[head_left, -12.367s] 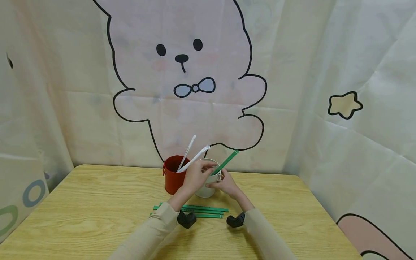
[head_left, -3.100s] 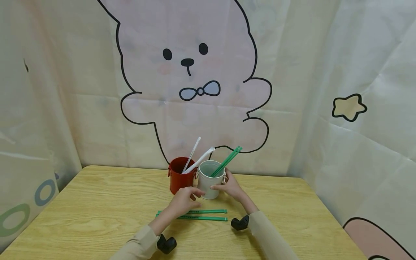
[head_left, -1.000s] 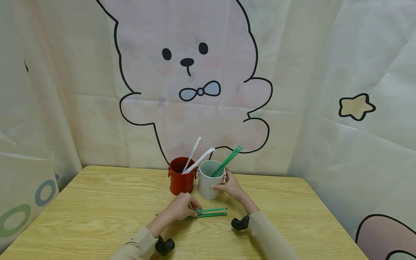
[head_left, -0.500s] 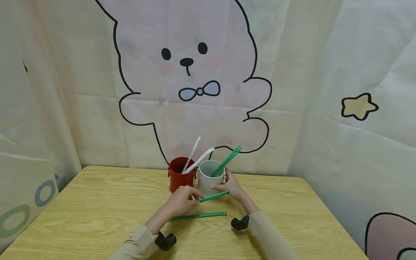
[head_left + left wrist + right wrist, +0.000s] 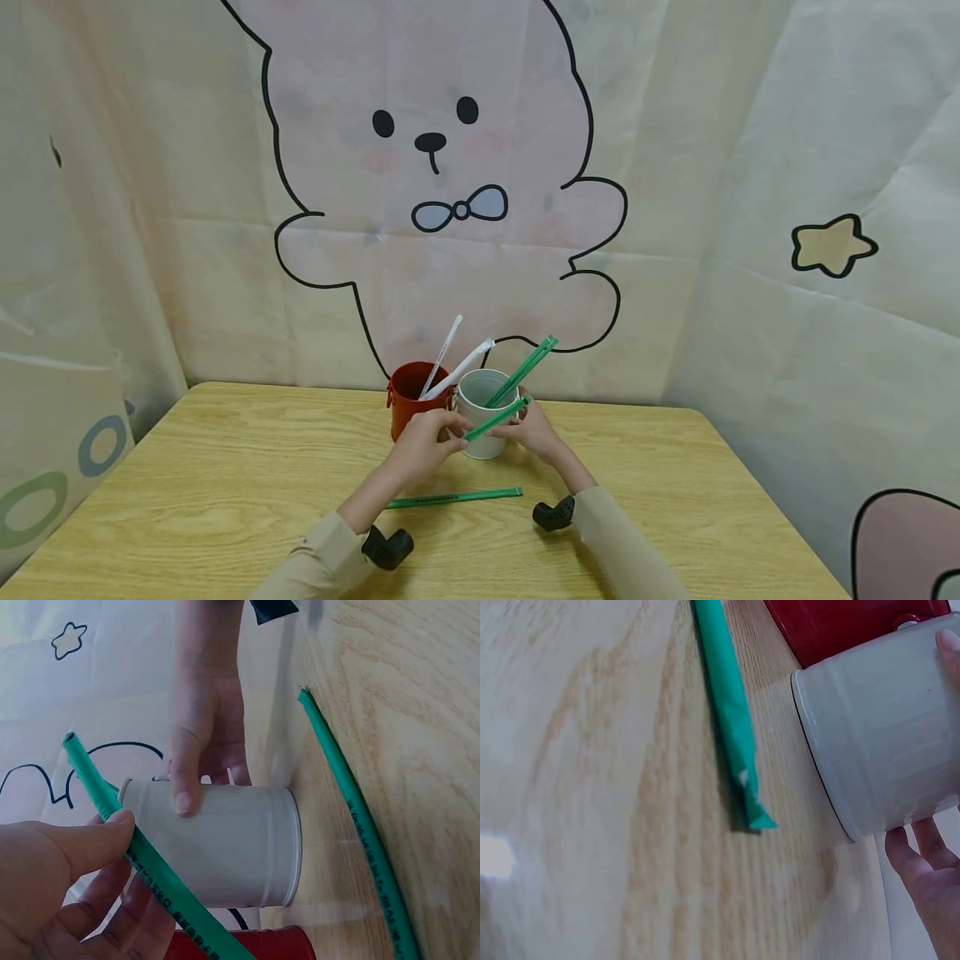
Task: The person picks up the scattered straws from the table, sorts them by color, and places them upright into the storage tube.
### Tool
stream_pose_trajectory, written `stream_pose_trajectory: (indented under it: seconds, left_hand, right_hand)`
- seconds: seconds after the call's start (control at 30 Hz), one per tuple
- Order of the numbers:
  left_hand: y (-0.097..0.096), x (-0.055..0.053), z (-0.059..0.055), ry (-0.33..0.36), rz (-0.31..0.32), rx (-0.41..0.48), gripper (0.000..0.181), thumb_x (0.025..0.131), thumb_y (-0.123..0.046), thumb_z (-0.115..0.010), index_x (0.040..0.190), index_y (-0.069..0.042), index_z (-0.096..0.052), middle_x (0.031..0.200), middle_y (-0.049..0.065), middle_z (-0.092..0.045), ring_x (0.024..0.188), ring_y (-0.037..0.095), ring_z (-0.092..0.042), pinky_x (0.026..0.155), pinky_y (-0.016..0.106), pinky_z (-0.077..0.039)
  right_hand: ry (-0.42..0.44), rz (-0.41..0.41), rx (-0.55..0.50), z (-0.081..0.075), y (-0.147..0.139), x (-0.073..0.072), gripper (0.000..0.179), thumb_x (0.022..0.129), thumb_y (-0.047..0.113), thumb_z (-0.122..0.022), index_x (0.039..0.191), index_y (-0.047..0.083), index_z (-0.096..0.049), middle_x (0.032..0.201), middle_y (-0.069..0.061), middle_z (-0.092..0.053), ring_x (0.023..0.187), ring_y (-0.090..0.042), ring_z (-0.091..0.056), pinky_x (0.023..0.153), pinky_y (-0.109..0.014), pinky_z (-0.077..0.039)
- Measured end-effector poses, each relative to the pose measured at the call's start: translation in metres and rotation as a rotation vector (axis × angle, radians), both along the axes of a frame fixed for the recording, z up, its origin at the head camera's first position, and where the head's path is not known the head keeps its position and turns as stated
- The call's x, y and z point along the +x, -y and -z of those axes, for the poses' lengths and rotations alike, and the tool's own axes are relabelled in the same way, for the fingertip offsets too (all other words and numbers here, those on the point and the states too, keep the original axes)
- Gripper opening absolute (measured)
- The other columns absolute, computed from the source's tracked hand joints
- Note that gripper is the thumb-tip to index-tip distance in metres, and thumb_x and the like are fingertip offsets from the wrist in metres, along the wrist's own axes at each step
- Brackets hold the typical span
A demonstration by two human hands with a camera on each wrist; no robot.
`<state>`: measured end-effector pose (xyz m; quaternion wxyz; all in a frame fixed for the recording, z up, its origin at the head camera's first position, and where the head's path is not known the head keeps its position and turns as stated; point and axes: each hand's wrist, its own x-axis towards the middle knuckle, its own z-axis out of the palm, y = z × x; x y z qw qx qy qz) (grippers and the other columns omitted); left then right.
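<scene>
My left hand (image 5: 423, 446) pinches a green paper-wrapped straw (image 5: 498, 419) between thumb and fingers. The straw slants up to the right, in front of the small white metal bucket (image 5: 483, 447). In the left wrist view, printed dark lettering runs along its wrapper (image 5: 161, 877). My right hand (image 5: 534, 433) holds the bucket by its right side, thumb on the near wall and fingers round behind. More green straws (image 5: 528, 364) lean inside that bucket, their lower ends hidden. One green straw (image 5: 459, 498) lies on the table nearer me, its left end behind my left wrist.
A red bucket (image 5: 402, 411) stands just left of the white one, holding white paper-wrapped straws (image 5: 442, 356). The wooden table (image 5: 645, 492) reaches back to a printed curtain (image 5: 660, 333). Black wrist cameras (image 5: 388, 550) hang beneath both sleeves.
The left hand has picked one of two green straws off the table and raised it towards the white bucket. Earlier, more green straws lay there. The right hand has stayed on the bucket lately.
</scene>
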<state>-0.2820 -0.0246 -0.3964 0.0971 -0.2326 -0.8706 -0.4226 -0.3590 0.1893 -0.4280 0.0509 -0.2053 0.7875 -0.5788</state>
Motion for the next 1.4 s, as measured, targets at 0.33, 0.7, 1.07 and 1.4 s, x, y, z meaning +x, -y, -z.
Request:
stream_pose_trajectory:
  seconds: [0.33,0.7,1.07,1.4]
  left_hand:
    - [-0.006,-0.004,-0.016,-0.062,-0.041,0.083,0.018,0.078,-0.008,-0.067,0.095,-0.013,-0.068,0.081,0.002,-0.067,0.069,0.008,-0.057,0.059,0.016,-0.047]
    - [-0.012,-0.008,-0.033,-0.09,-0.093,0.173,0.019,0.079,-0.012,-0.068,0.097,-0.016,-0.067,0.082,0.0,-0.068,0.067,0.008,-0.059,0.06,0.018,-0.049]
    - [-0.019,-0.009,-0.053,-0.083,-0.121,0.244,0.023,0.081,-0.015,-0.066,0.103,-0.017,-0.065,0.085,0.001,-0.067,0.075,0.013,-0.062,0.066,0.024,-0.052]
    - [-0.029,-0.013,-0.071,-0.112,-0.147,0.35,0.022,0.083,-0.015,-0.064,0.105,-0.016,-0.063,0.093,0.003,-0.068,0.082,0.015,-0.063,0.073,0.029,-0.055]
  right_hand:
    - [0.042,0.013,-0.002,-0.003,0.001,0.003,0.082,0.072,0.009,-0.074,0.139,0.014,-0.027,0.138,-0.013,-0.039,0.127,-0.034,-0.038,0.1,-0.05,-0.037]
    - [0.036,0.0,0.003,-0.005,0.0,0.002,0.086,0.072,0.01,-0.074,0.141,0.013,-0.023,0.137,-0.015,-0.039,0.126,-0.035,-0.039,0.1,-0.049,-0.038]
    - [0.053,0.005,0.001,-0.005,-0.001,0.001,0.088,0.072,0.011,-0.074,0.142,0.01,-0.022,0.138,-0.013,-0.039,0.128,-0.035,-0.037,0.101,-0.049,-0.037]
    - [0.054,0.01,-0.007,0.005,-0.003,-0.009,0.089,0.071,0.014,-0.076,0.142,0.015,-0.023,0.139,-0.012,-0.037,0.129,-0.037,-0.035,0.1,-0.052,-0.036]
